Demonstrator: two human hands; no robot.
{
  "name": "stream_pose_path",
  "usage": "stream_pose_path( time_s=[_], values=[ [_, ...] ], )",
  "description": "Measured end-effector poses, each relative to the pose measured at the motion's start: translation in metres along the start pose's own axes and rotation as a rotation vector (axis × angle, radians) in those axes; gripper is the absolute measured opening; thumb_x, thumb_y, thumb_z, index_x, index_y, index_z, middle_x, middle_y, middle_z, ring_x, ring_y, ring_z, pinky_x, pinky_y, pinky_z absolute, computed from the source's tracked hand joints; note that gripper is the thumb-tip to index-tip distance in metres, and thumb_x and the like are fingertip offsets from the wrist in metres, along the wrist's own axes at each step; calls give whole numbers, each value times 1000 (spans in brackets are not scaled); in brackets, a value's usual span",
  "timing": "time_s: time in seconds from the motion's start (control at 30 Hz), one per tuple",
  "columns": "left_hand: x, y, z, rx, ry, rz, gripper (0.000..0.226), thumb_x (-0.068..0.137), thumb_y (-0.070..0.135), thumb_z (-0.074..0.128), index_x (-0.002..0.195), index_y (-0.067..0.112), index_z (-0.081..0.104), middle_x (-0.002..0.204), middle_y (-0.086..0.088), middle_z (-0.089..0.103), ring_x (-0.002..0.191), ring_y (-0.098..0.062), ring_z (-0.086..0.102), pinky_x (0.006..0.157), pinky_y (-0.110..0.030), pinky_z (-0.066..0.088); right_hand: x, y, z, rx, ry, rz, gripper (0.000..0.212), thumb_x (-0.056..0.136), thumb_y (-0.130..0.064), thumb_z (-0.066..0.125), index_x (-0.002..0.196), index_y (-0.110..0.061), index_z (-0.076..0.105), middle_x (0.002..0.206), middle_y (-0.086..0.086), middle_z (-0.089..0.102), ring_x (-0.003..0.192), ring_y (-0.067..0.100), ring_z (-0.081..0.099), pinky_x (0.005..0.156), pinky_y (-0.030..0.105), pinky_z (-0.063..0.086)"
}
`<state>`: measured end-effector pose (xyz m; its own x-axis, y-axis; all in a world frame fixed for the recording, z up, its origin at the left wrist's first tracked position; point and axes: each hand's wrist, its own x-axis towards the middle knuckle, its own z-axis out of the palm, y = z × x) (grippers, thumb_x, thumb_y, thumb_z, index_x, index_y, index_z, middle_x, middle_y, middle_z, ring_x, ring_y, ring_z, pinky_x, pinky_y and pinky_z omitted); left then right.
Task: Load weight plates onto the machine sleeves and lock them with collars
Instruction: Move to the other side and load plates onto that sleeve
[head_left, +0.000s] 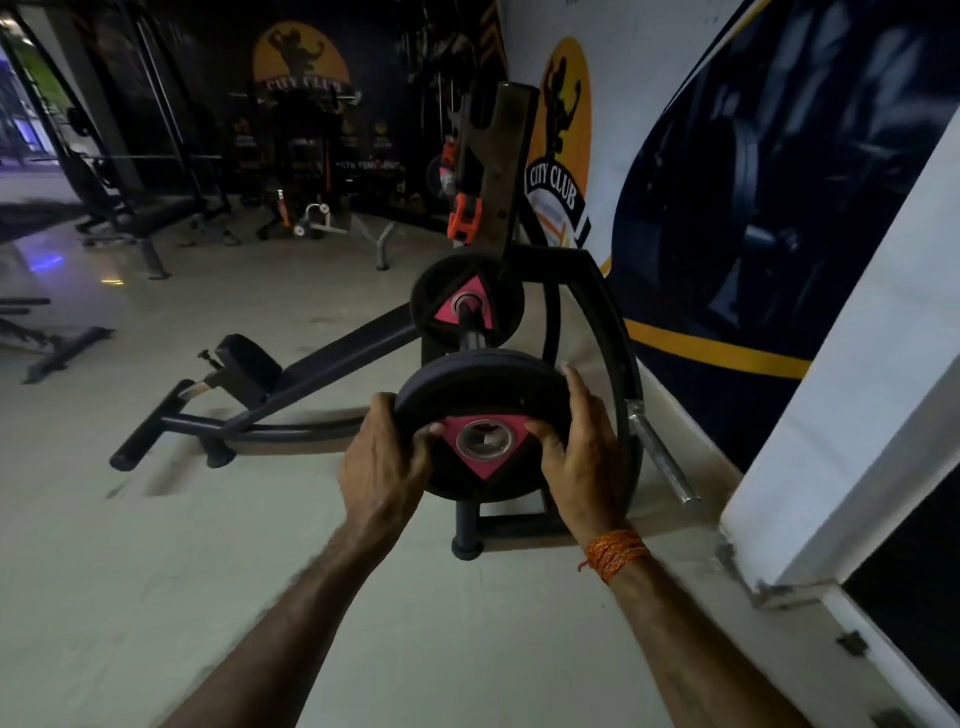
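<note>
I hold a black weight plate (483, 384) with a pink triangular centre and a steel-ringed hole, tilted toward me. My left hand (384, 462) grips its left rim and my right hand (582, 441) grips its right rim, thumbs near the pink centre. Just behind it a dark sleeve (471, 332) sticks out toward me, and a second black plate (441, 291) with the same pink centre sits on it further back. Orange collars (464, 218) hang on the upright post above. A bare chrome sleeve (665, 462) points out at the right.
The machine's black curved frame (613, 332) and long floor rail (332, 358) with a foot pad (249, 364) stand on the pale floor. A wall with a City Club logo (563, 156) runs along the right. Benches and racks (130, 208) fill the dark background at left.
</note>
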<state>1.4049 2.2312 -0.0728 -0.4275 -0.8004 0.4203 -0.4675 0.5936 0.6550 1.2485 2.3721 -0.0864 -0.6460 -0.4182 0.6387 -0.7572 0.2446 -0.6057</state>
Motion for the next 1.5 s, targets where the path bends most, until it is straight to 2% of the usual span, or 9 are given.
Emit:
stream_pose_path(
  time_s=[0.2, 0.5, 0.6, 0.67, 0.77, 0.87, 1.1, 1.27, 1.5],
  values=[
    [16, -11, 14, -3, -38, 19, 37, 93, 51, 63, 111, 24, 44, 91, 10, 59, 72, -7, 56, 60, -23, 40, 7, 8, 12, -30, 5, 51, 76, 94, -41, 71, 158, -18, 38, 141, 13, 61, 128, 27, 62, 89, 9, 32],
    [50, -16, 37, 25, 5, 20, 41, 93, 53, 60, 117, 25, 43, 95, 7, 63, 73, -13, 61, 63, -33, 51, 36, 25, 34, -71, 5, 37, 77, 94, -47, 65, 160, -21, 34, 143, 10, 60, 126, 25, 63, 84, 4, 27],
    [65, -16, 50, 47, 43, 64, 47, 94, 43, 63, 131, 25, 38, 106, 1, 67, 84, -19, 68, 64, -33, 51, 52, 35, 51, -120, -16, -42, 85, 98, -37, 67, 165, -30, 16, 153, 9, 50, 126, 25, 63, 77, 16, 52],
    [79, -17, 61, 55, 72, 186, 68, 95, 31, 62, 153, 22, 26, 138, -10, 58, 118, -29, 63, 89, -45, 55, 65, 43, 67, -164, -16, -95, 98, 96, -24, 71, 165, -32, 2, 163, 11, 34, 141, 29, 50, 88, 37, 62],
    [107, -24, 79, 221, 100, 364, 87, 93, 27, 55, 163, 14, 6, 171, -13, 6, 158, -30, 8, 124, -62, 17, 90, 55, 91, -249, 10, -158, 101, 98, -26, 70, 165, -23, -5, 173, 14, -1, 160, 33, 11, 121, 60, 33],
    [134, -38, 94, 309, 102, 401, 95, 89, 32, 59, 162, 10, 2, 170, -15, -7, 158, -31, -4, 124, -64, 7, 114, 66, 110, -272, -10, -220, 87, 104, -43, 53, 165, -20, -5, 172, 19, -4, 160, 35, 1, 126, 62, 11],
    [201, -56, 132, 318, 106, 417, 107, 89, 36, 68, 162, 16, -7, 171, -13, -10, 158, -30, -3, 124, -65, 7, 175, 96, 157, -312, -15, -267, 74, 107, -50, 34, 164, -13, 6, 172, 20, -3, 160, 36, 1, 125, 66, 8],
    [252, -65, 154, 312, 73, 434, 115, 86, 41, 75, 162, 17, -8, 171, -12, -9, 158, -29, -4, 125, -63, 2, 213, 108, 188, -339, -32, -248, 75, 107, -56, 25, 164, -19, -7, 173, 18, -2, 160, 34, 1, 126, 65, 9],
    [299, -77, 178, 242, 79, 494, 120, 81, 44, 79, 162, 18, -6, 171, -14, -2, 158, -30, -1, 124, -65, 6, 245, 120, 221, -344, -7, -194, 87, 104, -51, 43, 164, -23, -13, 173, 17, -6, 161, 33, -3, 127, 62, 10]
  ],
)
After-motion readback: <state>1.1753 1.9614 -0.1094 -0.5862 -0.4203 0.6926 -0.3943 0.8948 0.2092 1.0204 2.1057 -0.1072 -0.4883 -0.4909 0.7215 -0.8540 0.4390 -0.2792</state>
